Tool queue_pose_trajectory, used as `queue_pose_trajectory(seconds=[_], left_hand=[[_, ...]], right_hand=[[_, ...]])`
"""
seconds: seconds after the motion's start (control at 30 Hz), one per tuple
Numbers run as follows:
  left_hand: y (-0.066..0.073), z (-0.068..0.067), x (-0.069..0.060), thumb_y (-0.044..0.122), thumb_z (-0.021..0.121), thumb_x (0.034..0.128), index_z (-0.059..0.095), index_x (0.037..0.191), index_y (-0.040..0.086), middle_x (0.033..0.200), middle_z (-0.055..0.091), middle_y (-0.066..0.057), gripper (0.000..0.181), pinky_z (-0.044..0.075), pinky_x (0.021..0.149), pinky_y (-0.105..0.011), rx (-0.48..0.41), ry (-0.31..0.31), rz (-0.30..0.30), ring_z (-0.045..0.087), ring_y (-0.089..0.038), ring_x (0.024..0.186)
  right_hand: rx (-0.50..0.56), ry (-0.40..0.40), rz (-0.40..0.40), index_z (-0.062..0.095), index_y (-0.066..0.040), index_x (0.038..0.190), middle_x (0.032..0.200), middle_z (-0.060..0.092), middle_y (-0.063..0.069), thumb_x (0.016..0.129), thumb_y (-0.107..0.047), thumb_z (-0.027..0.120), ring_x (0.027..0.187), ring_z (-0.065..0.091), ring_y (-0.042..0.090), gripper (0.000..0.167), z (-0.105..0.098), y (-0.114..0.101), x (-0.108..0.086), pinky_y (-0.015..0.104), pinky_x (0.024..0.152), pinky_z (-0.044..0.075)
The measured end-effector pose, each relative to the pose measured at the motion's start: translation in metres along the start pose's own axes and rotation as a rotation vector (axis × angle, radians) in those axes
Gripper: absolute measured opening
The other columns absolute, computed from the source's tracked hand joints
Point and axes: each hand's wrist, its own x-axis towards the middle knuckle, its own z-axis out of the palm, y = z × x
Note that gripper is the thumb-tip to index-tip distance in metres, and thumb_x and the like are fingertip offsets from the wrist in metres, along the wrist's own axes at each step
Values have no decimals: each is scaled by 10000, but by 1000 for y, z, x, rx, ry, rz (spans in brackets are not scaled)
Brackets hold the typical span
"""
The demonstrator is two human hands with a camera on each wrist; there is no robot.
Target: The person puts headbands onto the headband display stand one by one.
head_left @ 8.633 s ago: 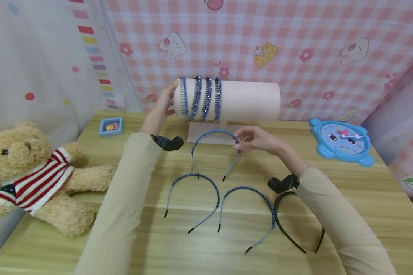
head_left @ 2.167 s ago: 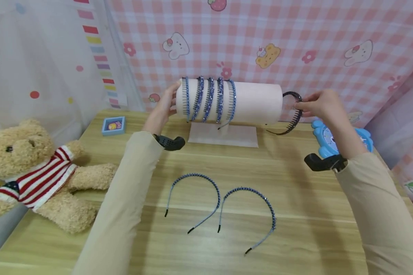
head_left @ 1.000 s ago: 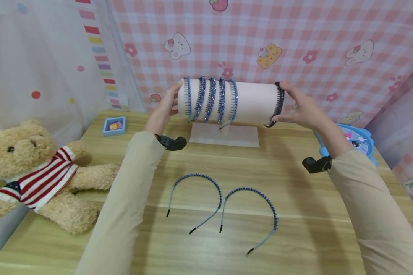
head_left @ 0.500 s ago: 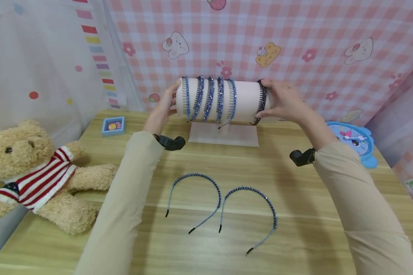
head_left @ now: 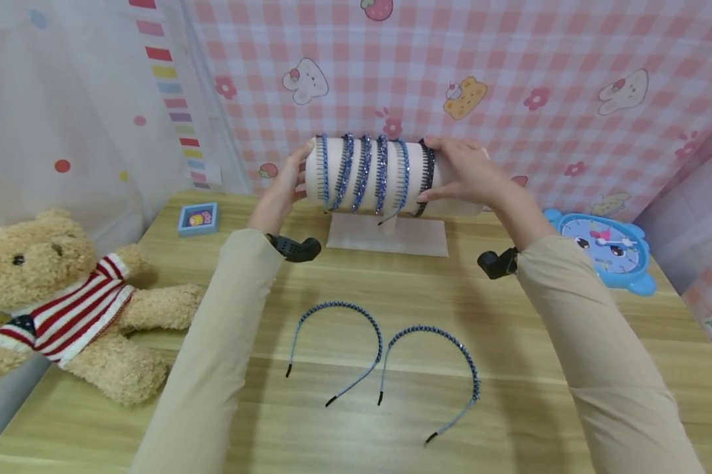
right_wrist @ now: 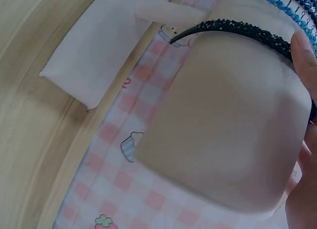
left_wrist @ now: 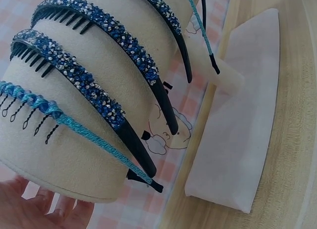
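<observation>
A cream padded headband stand (head_left: 444,205) holds several blue beaded headbands (head_left: 345,172) side by side on its roll. My left hand (head_left: 282,184) grips the roll's left end; in the left wrist view its fingers (left_wrist: 44,209) curl at the rim. With thumb and fingers, my right hand (head_left: 469,172) holds a black sparkly headband (head_left: 427,172), which straddles the roll just right of the last blue one. In the right wrist view, one black headband (right_wrist: 233,25) tip points down past the roll's side. Part of the roll's right end is behind my right hand.
Two blue headbands, one left (head_left: 339,304) and one right (head_left: 433,329), lie on the wooden table (head_left: 308,434). A blue clock (head_left: 607,253) is at right. A small blue frame (head_left: 198,219) and a teddy bear (head_left: 107,329) are at left. A checked cloth (head_left: 510,59) hangs behind.
A blue headband went onto the roll earlier. The black headband left the table, was fitted over the roll's right end and slid left beside it. My left hand stayed put.
</observation>
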Motion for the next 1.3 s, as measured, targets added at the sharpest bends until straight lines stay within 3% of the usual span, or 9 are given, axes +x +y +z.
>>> queue_pose_trajectory(seconds=[0.3,0.47,0.7,0.8,0.87,1.0,1.1,1.2,1.3], left_hand=[[0,2,-1,565,371,898,507,1126,186,1323,468,-17,463,311,1028,-368,12,-6,10,438,-146,1147],[-1,5,-2,556,367,904,490,1168,173,1355,445,-28,481,298,1039,-377,18,-28,11,417,-163,1190],[-2,10,-2,557,384,898,489,1197,171,1351,454,-19,499,302,1041,-376,4,-24,-11,424,-161,1195],[-2,10,-2,560,397,892,490,1203,174,1343,459,-18,504,314,1030,-366,-11,-14,-15,435,-160,1174],[-2,8,-2,566,405,888,484,1224,185,1358,449,-14,514,317,1027,-359,-20,-3,-18,433,-155,1179],[-2,5,-2,573,410,885,466,1269,184,1396,418,-6,550,308,1037,-359,-25,4,-22,411,-159,1223],[-1,2,-2,570,398,889,433,1315,193,1416,400,-6,570,297,1050,-363,-18,-2,-20,393,-168,1253],[1,0,-3,570,386,894,396,1355,207,1434,380,-6,587,282,1063,-367,-17,-10,-19,377,-177,1277],[1,1,-3,568,375,900,371,1375,225,1447,362,2,586,272,1068,-371,-10,-19,-13,367,-174,1288]], right_hand=[[-14,-78,36,157,-152,1462,1518,188,144,718,-517,709,1390,145,378,996,-1,-8,6,538,1118,93],[-24,-82,44,81,-143,1473,1520,164,159,740,-509,692,1391,145,371,1022,3,-8,1,536,1120,76],[33,65,62,-45,-150,1472,1518,133,185,700,-376,777,1373,159,397,1150,3,3,-24,553,1111,95],[44,125,103,-29,-76,1464,1506,107,232,687,-305,798,1365,141,425,1158,3,16,-44,581,1094,116],[66,115,141,-35,-13,1450,1501,69,260,698,-277,793,1369,107,439,1150,4,25,-59,593,1087,113],[152,-58,184,-27,59,1431,1483,47,310,751,-282,751,1358,82,473,1088,10,41,-85,597,1074,141],[178,-293,204,148,80,1407,1417,241,337,800,-334,696,1296,265,482,917,23,44,-100,572,1023,290],[177,-519,207,359,46,1306,1250,471,281,818,-366,668,1113,504,391,709,44,38,-109,458,897,453],[189,-707,226,503,12,1135,1050,571,162,804,-372,682,889,581,231,537,66,25,-116,340,741,502]])
